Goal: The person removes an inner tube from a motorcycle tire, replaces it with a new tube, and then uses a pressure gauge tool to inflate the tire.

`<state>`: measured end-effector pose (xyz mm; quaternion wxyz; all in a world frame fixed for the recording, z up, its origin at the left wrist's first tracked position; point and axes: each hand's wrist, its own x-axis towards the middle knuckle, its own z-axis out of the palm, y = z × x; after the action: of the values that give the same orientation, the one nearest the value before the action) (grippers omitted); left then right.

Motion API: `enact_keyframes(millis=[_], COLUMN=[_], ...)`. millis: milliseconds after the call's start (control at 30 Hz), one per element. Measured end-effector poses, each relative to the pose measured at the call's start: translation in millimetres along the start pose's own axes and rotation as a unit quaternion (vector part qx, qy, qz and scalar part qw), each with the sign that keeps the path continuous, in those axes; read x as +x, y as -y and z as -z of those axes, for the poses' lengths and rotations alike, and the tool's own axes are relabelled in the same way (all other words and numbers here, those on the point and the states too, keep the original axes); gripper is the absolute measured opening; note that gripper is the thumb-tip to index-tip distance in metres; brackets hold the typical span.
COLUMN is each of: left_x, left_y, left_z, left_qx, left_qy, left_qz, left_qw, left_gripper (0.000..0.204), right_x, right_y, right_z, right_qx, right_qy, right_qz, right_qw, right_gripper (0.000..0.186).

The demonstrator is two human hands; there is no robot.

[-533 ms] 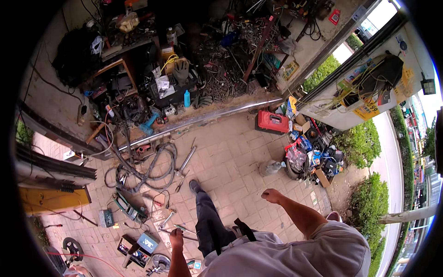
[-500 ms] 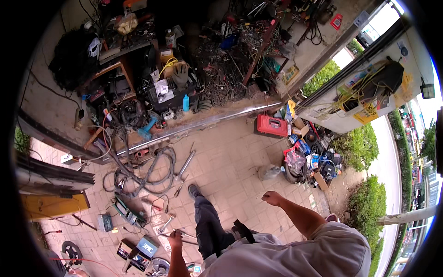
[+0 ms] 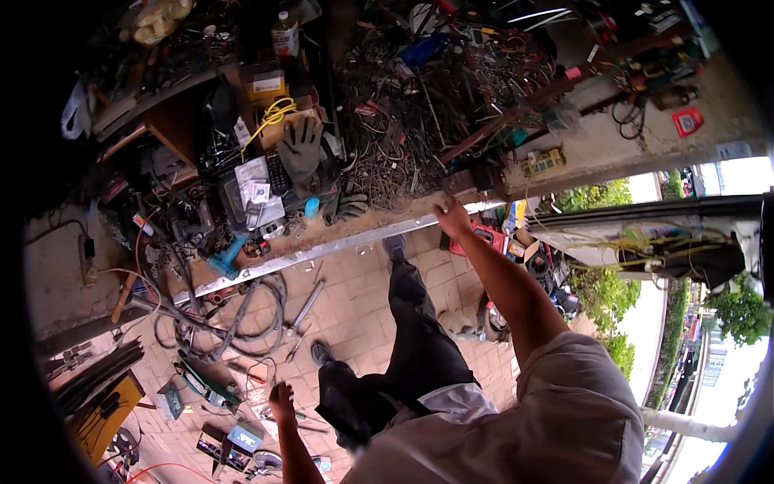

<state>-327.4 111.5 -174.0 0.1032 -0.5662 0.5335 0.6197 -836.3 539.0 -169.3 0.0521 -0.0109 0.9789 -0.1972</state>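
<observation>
My right hand (image 3: 453, 218) reaches over the metal-edged sill (image 3: 347, 248) of a cluttered platform. Its fingers are partly spread, with nothing visible between them; contact with the surface is unclear. A heap of metal bits and wires (image 3: 391, 165) lies just beyond. Low on the left, my left hand (image 3: 282, 402) hangs above the paving, fingers loosely bent and slightly apart, apparently holding nothing. Nearest to it are hand tools and a green power tool (image 3: 208, 379). On the platform, a grey work glove (image 3: 301, 153) rests against a box, with another glove (image 3: 348, 208) lying near the sill.
A thick coiled hose (image 3: 250, 319) and a metal bar (image 3: 309, 306) lie on the paving before the sill. The red toolbox (image 3: 489, 236) stands beyond my right forearm. A teal power tool (image 3: 228, 258) and a blue bottle (image 3: 312, 208) sit along the platform's edge.
I have stepped closer to the platform. My right hand has moved forward from above the paving to the sill. My left hand stays low, slightly farther left in view.
</observation>
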Motion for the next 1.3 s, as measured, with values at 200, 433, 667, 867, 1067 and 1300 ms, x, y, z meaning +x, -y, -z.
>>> enact_keyframes(millis=[200,433,667,867,1067,1300], left_x=[-25,-139,-163,-173,-210,-128], left_y=[153,132,104,19,50,190], left_z=[25,-138,-205,-253,-246,-178], left_qx=[-0.028,0.255,0.130,0.291,0.120,0.039], left_qy=[-0.161,0.026,-0.034,-0.003,-0.160,-0.192], left_qz=[0.115,0.151,0.132,0.186,0.277,0.194], left_qw=[0.980,0.955,0.982,0.939,0.940,0.961], left_gripper=[0.024,0.031,0.032,0.033,0.038,0.044], right_x=[304,450,503,594,451,236], right_y=[15,-180,-209,-202,-18,55], right_z=[-55,-69,-108,-75,-85,16], right_qx=[-0.162,-0.292,-0.220,0.397,0.485,0.539], right_qy=[0.053,-0.094,0.130,0.285,0.140,0.315], right_qz=[-0.089,-0.287,-0.265,-0.266,-0.344,-0.292], right_qw=[0.981,0.907,0.930,0.831,0.792,0.724], right_gripper=[0.049,0.040,0.033,0.017,0.020,0.014])
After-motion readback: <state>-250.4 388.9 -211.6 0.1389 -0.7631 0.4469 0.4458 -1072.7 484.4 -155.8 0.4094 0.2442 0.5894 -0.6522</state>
